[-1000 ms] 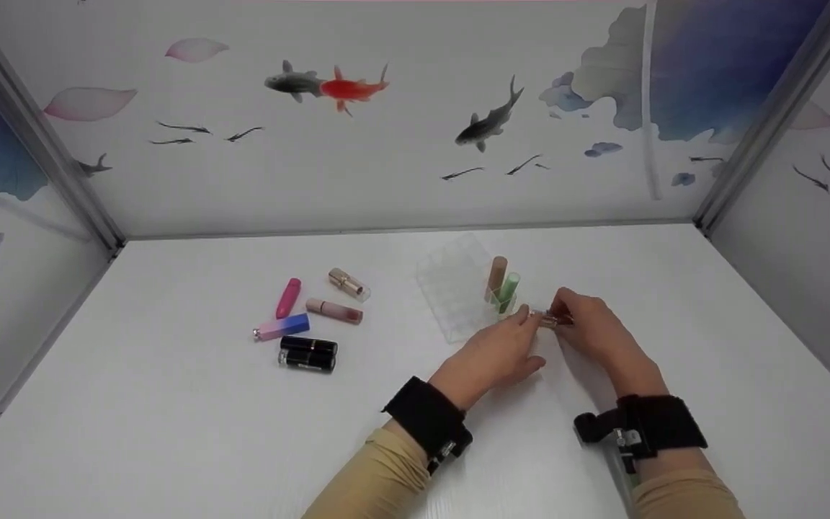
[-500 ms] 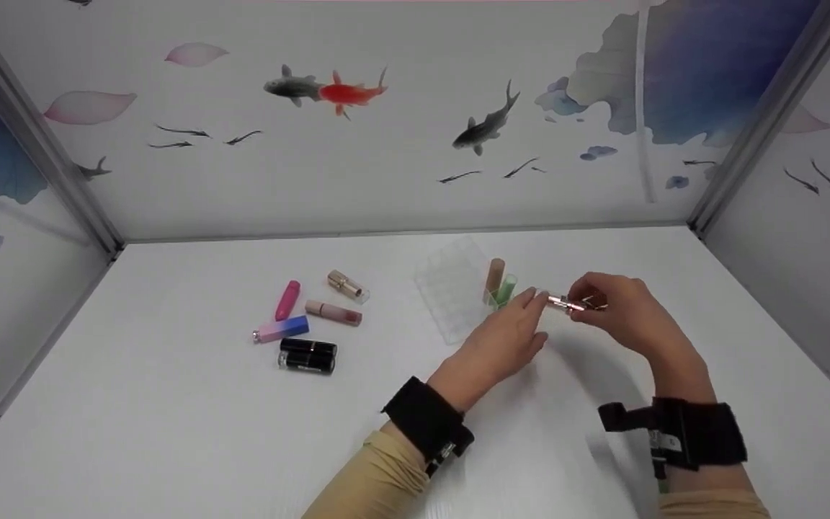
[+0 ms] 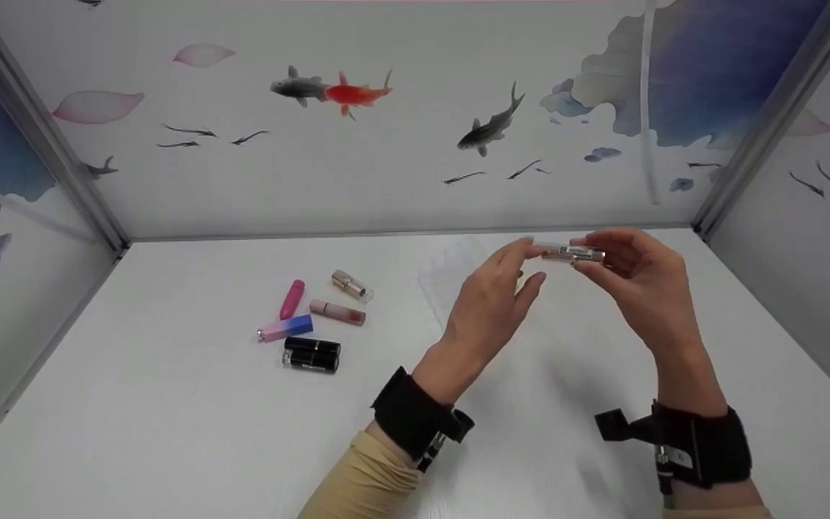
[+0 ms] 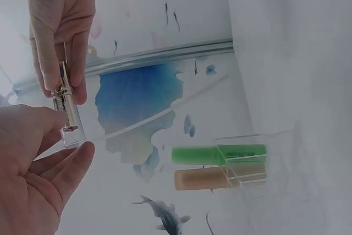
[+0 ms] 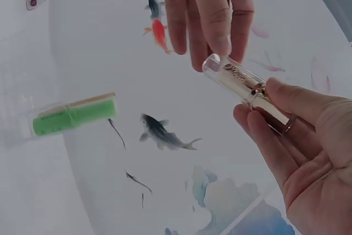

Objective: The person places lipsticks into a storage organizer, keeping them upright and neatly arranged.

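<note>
My right hand point(image 3: 638, 281) holds a lipstick point(image 3: 575, 253) with a gold body and clear cap, raised above the table, its thumb and fingers pinching the gold end. My left hand point(image 3: 487, 299) reaches to the clear end; a fingertip touches it, while the thumb stands apart below in the head view. Behind the left hand lies a clear plastic organizer point(image 3: 435, 277), partly hidden. The left wrist view shows a green tube point(image 4: 203, 154) and a tan tube point(image 4: 192, 179) standing in its slots.
On the left of the white table lie a pink tube point(image 3: 292, 299), a gold lipstick point(image 3: 350, 285), a pale pink lip gloss tube point(image 3: 338, 312), a pink-blue lipstick point(image 3: 285, 328) and two black lipsticks point(image 3: 312, 355). Printed panels wall the back and sides.
The right hand has lifted the lipstick up and away from beside the organizer. The left hand has risen along with it, its fingertip staying at the clear end and now covering the two tubes.
</note>
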### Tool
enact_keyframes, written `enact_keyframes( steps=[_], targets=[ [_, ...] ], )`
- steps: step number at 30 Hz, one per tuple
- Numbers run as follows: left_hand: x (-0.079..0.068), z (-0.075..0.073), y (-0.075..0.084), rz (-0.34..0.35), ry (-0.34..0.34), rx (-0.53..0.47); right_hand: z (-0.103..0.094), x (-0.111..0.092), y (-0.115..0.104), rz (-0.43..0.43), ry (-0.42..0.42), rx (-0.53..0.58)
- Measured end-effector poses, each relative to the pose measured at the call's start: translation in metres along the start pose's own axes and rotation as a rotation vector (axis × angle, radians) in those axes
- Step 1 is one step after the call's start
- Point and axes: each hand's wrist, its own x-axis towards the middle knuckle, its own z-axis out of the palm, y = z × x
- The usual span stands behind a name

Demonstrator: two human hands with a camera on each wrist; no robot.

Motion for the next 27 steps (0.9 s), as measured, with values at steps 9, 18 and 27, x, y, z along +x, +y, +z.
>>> enact_keyframes(
  steps=[9,18,27],
  targets=[
    [0.007,-0.013,-0.007,-0.024,0.071,-0.011,0.024,0.006,-0.010,0.039,0.165,0.393],
    [0.008,-0.013,-0.017,0.101,0.152,0.110,0.047,0.006,-0.014,-0.007,0.224,0.486],
    [0.008,-0.014,-0.021,0.168,0.193,0.111,0.058,0.011,-0.023,-0.072,0.244,0.435]
  ],
)
